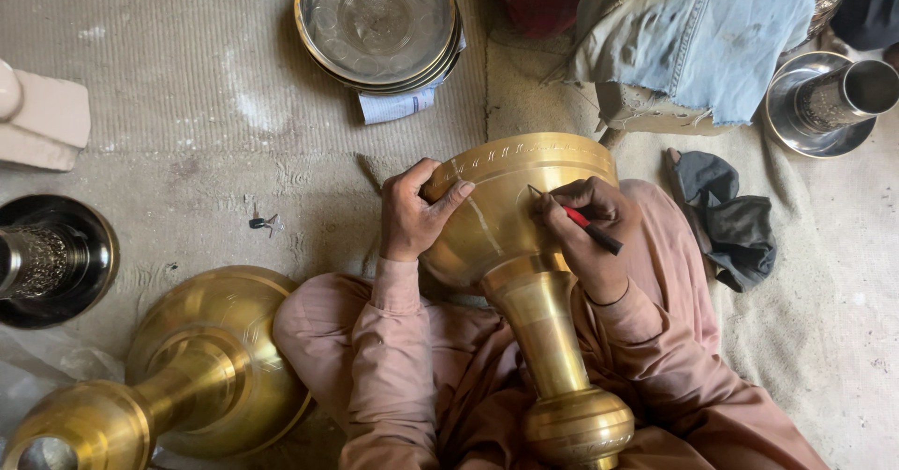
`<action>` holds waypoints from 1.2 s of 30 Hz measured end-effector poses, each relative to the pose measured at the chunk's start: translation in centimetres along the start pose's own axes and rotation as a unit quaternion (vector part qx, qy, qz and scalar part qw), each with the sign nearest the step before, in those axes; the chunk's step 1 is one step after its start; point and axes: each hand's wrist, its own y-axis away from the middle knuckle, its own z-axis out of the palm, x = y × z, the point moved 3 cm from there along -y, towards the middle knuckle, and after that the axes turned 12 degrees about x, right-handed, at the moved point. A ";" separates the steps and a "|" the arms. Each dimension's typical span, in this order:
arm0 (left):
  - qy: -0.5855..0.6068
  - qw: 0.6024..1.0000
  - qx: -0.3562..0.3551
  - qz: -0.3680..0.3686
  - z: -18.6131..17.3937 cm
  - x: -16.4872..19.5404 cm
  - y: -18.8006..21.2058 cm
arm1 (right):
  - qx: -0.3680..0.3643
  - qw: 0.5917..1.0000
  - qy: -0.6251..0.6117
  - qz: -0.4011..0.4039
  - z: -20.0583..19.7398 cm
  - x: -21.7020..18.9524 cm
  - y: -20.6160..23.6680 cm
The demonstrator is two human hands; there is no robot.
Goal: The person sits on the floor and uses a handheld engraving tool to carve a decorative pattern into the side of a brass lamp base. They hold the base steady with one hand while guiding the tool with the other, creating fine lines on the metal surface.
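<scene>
At the far left we see a dark round metal stand point(51, 259) on the floor, and below it a second golden brass pedestal vessel point(178, 376) lying on its side on the beige ribbed mat point(187, 105). At the top sits a stack of shallow silver-and-brass engraved plates point(379, 22); we cannot count the plates exactly.

In the middle, the large golden brass goblet-shaped vessel with a flared stem point(510, 236) lies tilted across our lap, bowl away from us, foot knob toward us. Our left hand point(417, 215) grips the bowl's rim, thumb over the edge and fingers curled on the wall. Our right hand point(585, 231) rests on the bowl, fingers pinched narrowly round a red-and-black pen-like tool point(585, 223) whose tip touches the metal.

We judge the vessel heavy, rigid and slick when polished; the rim and the narrow stem look like the surest holds.

To the right lie a dark grey crumpled cloth point(726, 222) and a silver cup on a saucer point(829, 100). We count two brass vessels, one tool.
</scene>
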 end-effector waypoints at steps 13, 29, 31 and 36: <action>0.001 1.000 0.004 0.011 -0.1 0.6 0.0 | -0.033 0.999 -0.021 -0.016 -0.2 -0.4 -0.2; 0.006 1.000 0.007 0.024 -0.1 0.6 0.0 | 0.001 1.000 0.023 -0.016 -0.2 0.1 0.2; 0.004 1.000 0.000 0.024 0.1 0.3 0.0 | -0.020 0.999 0.024 -0.012 -0.4 -0.1 -0.2; 0.007 1.000 -0.002 0.027 0.2 -0.2 0.0 | -0.083 0.996 0.009 0.003 -0.7 -0.5 -1.0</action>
